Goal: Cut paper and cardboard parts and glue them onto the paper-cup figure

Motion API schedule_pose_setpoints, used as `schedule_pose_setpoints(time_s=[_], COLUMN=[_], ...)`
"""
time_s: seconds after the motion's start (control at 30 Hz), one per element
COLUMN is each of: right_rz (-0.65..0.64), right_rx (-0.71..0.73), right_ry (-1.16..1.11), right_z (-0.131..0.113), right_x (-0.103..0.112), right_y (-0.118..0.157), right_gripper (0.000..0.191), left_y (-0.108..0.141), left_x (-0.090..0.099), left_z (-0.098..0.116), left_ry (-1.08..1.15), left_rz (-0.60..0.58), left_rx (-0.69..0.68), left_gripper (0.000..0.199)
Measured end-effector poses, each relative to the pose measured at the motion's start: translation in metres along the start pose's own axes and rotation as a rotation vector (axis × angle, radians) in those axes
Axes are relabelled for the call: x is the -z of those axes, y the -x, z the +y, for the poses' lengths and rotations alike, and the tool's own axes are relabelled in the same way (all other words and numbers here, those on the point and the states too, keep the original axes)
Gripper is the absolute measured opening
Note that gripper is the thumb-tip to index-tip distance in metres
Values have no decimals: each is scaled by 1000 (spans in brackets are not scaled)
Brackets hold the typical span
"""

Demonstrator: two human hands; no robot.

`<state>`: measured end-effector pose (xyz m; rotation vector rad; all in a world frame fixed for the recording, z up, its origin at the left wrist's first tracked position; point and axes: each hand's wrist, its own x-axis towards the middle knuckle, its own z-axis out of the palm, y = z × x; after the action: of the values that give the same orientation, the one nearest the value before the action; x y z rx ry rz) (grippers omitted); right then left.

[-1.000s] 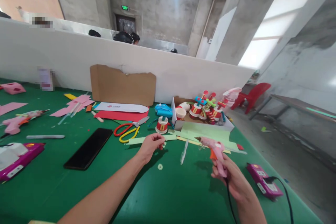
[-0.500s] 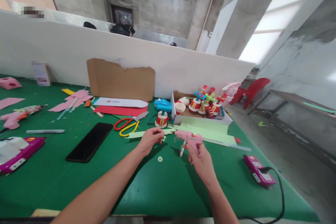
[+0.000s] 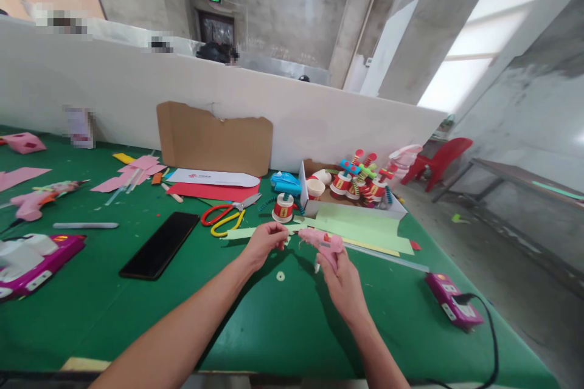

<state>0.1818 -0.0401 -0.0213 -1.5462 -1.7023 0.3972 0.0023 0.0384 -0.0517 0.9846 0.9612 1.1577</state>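
My right hand (image 3: 337, 282) is closed around the handle of a pink hot glue gun (image 3: 319, 239), with a long clear glue stick (image 3: 387, 259) sticking out of its back. The gun's nozzle points left and is almost at the fingertips of my left hand (image 3: 267, 244). Those fingers pinch a small pale green paper piece (image 3: 287, 240), mostly hidden by the fingers. Below them, a small pale ring (image 3: 280, 276) lies on the green table. A light green paper strip (image 3: 241, 233) runs behind my left hand, and a red-and-white paper cup figure (image 3: 283, 209) stands beyond.
Scissors (image 3: 228, 214) and a black phone (image 3: 159, 245) lie to the left. A box (image 3: 310, 206) of cup figures stands at the back beside green paper sheets (image 3: 360, 225). Power strips sit at the right (image 3: 451, 301) and left. Another pink glue gun (image 3: 34, 203) lies far left.
My right hand has brought the glue gun a little left, so its nozzle is closer to my left fingertips. My left hand keeps its pinch. The whole view has shifted slightly.
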Motion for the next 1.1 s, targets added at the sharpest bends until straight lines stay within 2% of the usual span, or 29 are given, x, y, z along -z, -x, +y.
schedule_pose_setpoints(time_s=[0.47,0.67,1.1], right_rz=[-29,-61,-22], right_rx=[-1,-51,-18], right_ry=[10,43,44], right_z=[-2,-1,-1], right_x=[0,0,-1], right_y=[0,-1,0], right_gripper=[39,42,38], left_y=[2,1,2], left_x=[-1,0,-1], left_z=[2,1,2], left_ry=[8,9,-10], left_rz=[-16,-29,-28], left_rx=[-6,-9,-13], left_gripper=[26,24,24])
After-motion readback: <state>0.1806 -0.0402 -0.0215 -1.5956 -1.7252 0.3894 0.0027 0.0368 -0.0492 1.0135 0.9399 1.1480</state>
